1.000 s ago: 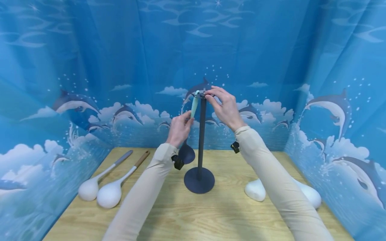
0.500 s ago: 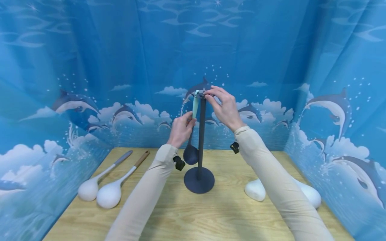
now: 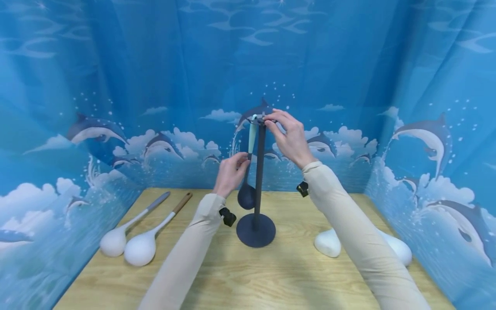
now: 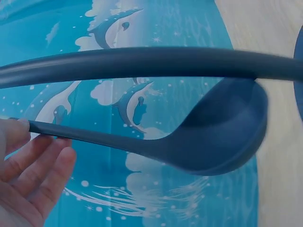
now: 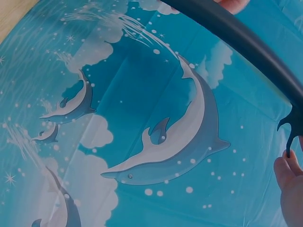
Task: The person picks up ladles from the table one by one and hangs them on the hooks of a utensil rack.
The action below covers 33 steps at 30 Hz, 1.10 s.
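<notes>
A dark ladle [image 3: 246, 196] with a pale green handle [image 3: 252, 135] hangs from the top hooks of a dark utensil stand [image 3: 259, 172]. My left hand [image 3: 229, 173] pinches its shaft just below the green part, thumb on one side and fingers on the other. In the left wrist view the ladle's bowl [image 4: 222, 132] lies close beside the stand's pole [image 4: 142, 64], overlapping it. My right hand [image 3: 287, 135] holds the stand's top, thumb and fingertips at one hook. The right wrist view shows the hook [image 5: 289, 137] against those fingers.
Two white ladles, one with a grey handle [image 3: 158, 200] and one with a brown handle [image 3: 182, 203], lie on the wooden table [image 3: 248, 280] at left. White rounded utensil heads [image 3: 328, 243] lie at right, partly hidden by the right sleeve. A dolphin-print curtain [image 3: 217, 64] surrounds the table.
The ladle has swung right to hang nearly straight beside the pole. My left hand has slid from the green handle down to the dark shaft. My right hand stays at the stand's top.
</notes>
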Motion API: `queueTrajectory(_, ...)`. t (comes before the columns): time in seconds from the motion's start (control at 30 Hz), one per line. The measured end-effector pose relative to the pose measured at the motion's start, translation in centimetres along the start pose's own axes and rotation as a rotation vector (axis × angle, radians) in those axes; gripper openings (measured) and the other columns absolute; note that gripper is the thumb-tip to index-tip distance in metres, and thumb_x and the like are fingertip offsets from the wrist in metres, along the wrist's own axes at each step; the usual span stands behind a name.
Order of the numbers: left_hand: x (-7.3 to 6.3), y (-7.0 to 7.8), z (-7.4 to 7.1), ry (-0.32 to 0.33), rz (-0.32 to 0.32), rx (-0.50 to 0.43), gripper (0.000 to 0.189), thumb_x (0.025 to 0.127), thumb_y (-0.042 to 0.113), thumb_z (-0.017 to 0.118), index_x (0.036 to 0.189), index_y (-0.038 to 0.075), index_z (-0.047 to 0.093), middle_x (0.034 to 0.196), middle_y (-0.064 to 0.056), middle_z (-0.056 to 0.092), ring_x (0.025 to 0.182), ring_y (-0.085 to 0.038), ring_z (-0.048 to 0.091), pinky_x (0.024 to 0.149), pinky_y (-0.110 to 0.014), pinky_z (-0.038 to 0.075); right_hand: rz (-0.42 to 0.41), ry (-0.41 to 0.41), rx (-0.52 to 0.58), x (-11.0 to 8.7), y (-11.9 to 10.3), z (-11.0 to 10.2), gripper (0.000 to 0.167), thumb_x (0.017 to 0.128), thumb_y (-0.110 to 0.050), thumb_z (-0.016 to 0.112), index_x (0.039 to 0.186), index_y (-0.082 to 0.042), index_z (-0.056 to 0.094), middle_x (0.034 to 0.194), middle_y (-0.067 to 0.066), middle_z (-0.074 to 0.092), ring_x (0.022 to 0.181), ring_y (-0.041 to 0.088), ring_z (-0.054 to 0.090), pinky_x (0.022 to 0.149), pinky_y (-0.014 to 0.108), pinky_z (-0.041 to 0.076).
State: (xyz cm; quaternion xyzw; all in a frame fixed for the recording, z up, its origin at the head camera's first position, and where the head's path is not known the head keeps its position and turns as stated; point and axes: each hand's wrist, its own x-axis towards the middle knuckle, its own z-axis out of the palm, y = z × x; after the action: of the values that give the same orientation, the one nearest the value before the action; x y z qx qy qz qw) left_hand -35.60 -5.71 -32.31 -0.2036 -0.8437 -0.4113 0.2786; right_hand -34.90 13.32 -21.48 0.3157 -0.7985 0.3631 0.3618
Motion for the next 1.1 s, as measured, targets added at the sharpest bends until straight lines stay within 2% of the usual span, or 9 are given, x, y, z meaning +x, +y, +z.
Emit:
queueTrajectory(0.23,-3.6,-1.5,-0.5,0.065,-0.099,-0.094,0.025,0.1,0.022,0.059,0.119,0.011,0.069,0.111,-0.007,0.073,0.093,-0.019,0.07,0.079,-0.037,0.058,0.02,-0.02,0.004,-0.2,-0.1,0.2,0.029,0.102,-0.029,0.052,0.12,-0.012,0.067,0.138,0.008,0.057,0.142,0.02,0.04,0.117,0.045,0.032)
queueTrajectory(0.33,-5.1,-1.9,-1.0,0.086,-0.11,-0.094,0.024,0.1,0.023,0.059,0.119,0.012,0.07,0.111,-0.007,0.072,0.094,-0.019,0.07,0.078,-0.037,0.058,0.013,-0.008,0.018,-0.3,0.0,0.3,0.03,0.103,-0.027,0.051,0.123,-0.009,0.066,0.139,0.01,0.056,0.142,0.02,0.039,0.117,0.044,0.031)
queueTrajectory(0.5,-7.1,-2.5,-2.1,0.101,-0.12,-0.097,0.022,0.099,0.023,0.06,0.114,0.011,0.071,0.107,-0.008,0.073,0.092,-0.02,0.07,0.075,-0.037,0.058,0.025,0.031,0.049,-0.8,0.2,0.1,0.036,0.104,-0.028,0.049,0.135,-0.012,0.057,0.144,0.009,0.051,0.139,0.022,0.043,0.113,0.043,0.037)
queueTrajectory(0.63,-8.8,-3.3,-3.0,0.085,-0.155,-0.057,0.02,0.099,0.022,0.06,0.11,0.011,0.072,0.103,-0.007,0.074,0.089,-0.02,0.07,0.072,-0.036,0.058,0.069,0.053,0.103,-1.5,0.7,-0.1,0.044,0.105,-0.032,0.047,0.146,-0.017,0.046,0.149,0.007,0.046,0.139,0.021,0.043,0.114,0.039,0.037)
queueTrajectory(0.73,-9.8,-4.1,-3.5,0.073,-0.166,0.002,0.019,0.099,0.02,0.061,0.109,0.01,0.073,0.102,-0.007,0.074,0.088,-0.019,0.07,0.07,-0.034,0.058,0.117,0.065,0.135,-2.5,1.4,-0.2,0.048,0.105,-0.036,0.044,0.149,-0.017,0.042,0.149,0.006,0.047,0.14,0.018,0.043,0.115,0.035,0.034)
queueTrajectory(0.93,-11.2,-5.4,-4.2,0.072,-0.155,0.059,0.018,0.098,0.017,0.062,0.109,0.008,0.073,0.102,-0.009,0.074,0.087,-0.021,0.071,0.069,-0.034,0.058,0.179,0.033,0.093,-5.0,3.4,-0.2,0.048,0.105,-0.041,0.042,0.145,-0.016,0.048,0.143,0.008,0.055,0.135,0.027,0.049,0.112,0.045,0.038)
queueTrajectory(1.1,-12.0,-6.1,-4.7,0.07,-0.157,0.082,0.017,0.097,0.017,0.063,0.109,0.009,0.073,0.101,-0.008,0.074,0.085,-0.02,0.07,0.068,-0.033,0.058,0.207,-0.007,0.068,-6.4,4.6,0.0,0.047,0.104,-0.042,0.043,0.142,-0.017,0.052,0.14,0.006,0.057,0.132,0.029,0.051,0.109,0.047,0.04)
